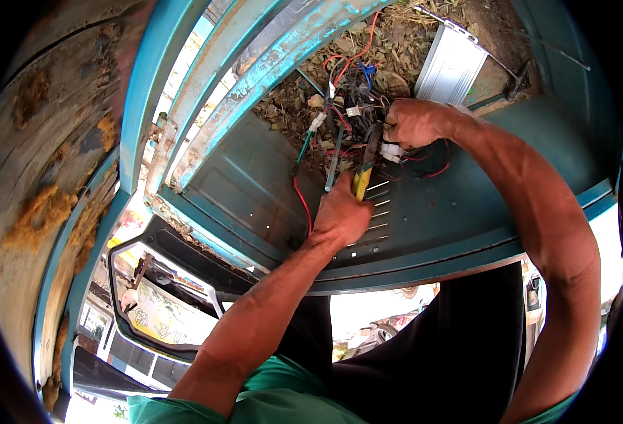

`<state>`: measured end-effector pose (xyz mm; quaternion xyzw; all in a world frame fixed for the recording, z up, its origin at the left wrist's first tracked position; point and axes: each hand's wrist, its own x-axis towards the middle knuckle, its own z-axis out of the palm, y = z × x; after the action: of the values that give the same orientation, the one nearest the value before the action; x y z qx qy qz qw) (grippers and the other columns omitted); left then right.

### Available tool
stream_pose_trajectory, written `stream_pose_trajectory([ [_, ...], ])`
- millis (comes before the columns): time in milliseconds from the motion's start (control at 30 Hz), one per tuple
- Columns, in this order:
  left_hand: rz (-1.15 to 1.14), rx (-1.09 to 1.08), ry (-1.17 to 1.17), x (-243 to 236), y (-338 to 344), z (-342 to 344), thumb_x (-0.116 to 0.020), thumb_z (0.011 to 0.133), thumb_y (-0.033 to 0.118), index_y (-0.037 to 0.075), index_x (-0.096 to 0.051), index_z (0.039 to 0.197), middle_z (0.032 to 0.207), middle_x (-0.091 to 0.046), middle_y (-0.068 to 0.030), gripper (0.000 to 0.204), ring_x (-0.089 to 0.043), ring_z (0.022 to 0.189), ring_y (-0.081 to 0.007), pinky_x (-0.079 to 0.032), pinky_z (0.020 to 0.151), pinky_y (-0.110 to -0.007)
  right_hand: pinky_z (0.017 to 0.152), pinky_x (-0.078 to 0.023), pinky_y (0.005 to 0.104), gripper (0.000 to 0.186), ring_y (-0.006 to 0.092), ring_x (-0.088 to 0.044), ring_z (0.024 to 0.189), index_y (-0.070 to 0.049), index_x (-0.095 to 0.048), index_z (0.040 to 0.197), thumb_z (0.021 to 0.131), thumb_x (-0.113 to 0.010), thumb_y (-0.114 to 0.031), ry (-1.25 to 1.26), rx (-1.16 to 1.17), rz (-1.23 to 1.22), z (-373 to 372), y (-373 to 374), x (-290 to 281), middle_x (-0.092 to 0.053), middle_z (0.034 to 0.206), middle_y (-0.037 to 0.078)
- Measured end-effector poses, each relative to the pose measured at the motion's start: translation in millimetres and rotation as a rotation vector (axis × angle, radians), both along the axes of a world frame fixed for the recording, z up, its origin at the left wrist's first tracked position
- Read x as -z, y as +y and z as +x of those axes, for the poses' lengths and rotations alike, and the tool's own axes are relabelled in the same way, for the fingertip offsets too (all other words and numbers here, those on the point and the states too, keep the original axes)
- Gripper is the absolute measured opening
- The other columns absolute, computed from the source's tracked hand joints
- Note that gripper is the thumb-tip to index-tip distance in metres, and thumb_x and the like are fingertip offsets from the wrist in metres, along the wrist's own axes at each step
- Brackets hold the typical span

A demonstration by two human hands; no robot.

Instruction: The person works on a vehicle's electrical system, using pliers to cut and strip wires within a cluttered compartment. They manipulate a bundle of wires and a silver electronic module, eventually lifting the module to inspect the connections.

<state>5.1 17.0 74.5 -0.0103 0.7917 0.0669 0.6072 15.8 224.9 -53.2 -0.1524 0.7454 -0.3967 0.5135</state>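
My left hand (347, 208) is closed around a yellow and dark elongated piece (363, 180) that runs up into a tangle of wires (354, 99); whether it is a tool or wrapped cable, I cannot tell. Beside it stands a pale narrow strip (333, 169). My right hand (414, 124) has curled fingers at the top of the dark bundle, just above some white connectors (390, 152); what exactly they grip is partly hidden. A red wire (303, 198) and a green wire (304, 145) hang to the left, with a white connector (317, 121).
The rusty teal metal compartment (453, 205) has vent slots and holds dry leaves (283, 92). A finned silver box (449, 63) sits at the upper right. A weathered panel (36, 162) stands at left. Below the edge show a dark-framed opening (131, 244) and bright ground.
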Motion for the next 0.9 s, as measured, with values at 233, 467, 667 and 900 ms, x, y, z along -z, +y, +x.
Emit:
stream_pose_trajectory([
  [233,-0.102,0.136,0.042,2,-13,1,-0.067,0.082,0.016,0.002,-0.047,0.133,0.113,-0.066,-0.0310,0.056,-0.060,0.111,-0.0507,-0.048,0.098,-0.049,0.086,-0.053,0.0473,0.036,0.0429,-0.067,0.096,0.008,-0.071,0.091,0.092,-0.062,-0.027,-0.072,0.205,0.186,-1,-23,-21,-0.069,0.095,0.029],
  [467,0.020,-0.213,-0.151,15,-23,-2,-0.064,0.082,0.010,0.003,-0.047,0.131,0.084,-0.064,-0.0155,0.053,-0.063,0.071,-0.0263,-0.050,0.063,-0.041,0.070,-0.056,0.0376,0.051,0.0231,-0.071,0.077,0.006,-0.069,0.105,0.100,-0.058,-0.043,-0.643,0.629,-0.045,-9,8,-15,-0.071,0.087,0.014],
  [667,0.146,-1.331,-0.669,0,-16,4,-0.059,0.085,0.003,0.010,-0.050,0.133,0.080,-0.051,-0.0036,0.050,-0.043,0.059,-0.0120,-0.036,0.052,-0.032,0.065,-0.053,0.0317,0.046,0.0161,-0.064,0.071,0.003,-0.064,0.107,0.101,-0.062,-0.043,-0.737,0.859,-0.299,12,3,8,-0.065,0.081,0.006],
  [900,0.387,-1.771,-1.066,2,-30,8,-0.059,0.093,0.014,0.012,-0.053,0.134,0.089,-0.052,-0.0037,0.042,-0.042,0.061,-0.0095,-0.034,0.053,-0.029,0.064,-0.050,0.0317,0.046,0.0170,-0.061,0.072,0.002,-0.067,0.104,0.100,-0.062,-0.043,-0.800,0.958,-0.361,13,2,9,-0.065,0.082,0.006],
])
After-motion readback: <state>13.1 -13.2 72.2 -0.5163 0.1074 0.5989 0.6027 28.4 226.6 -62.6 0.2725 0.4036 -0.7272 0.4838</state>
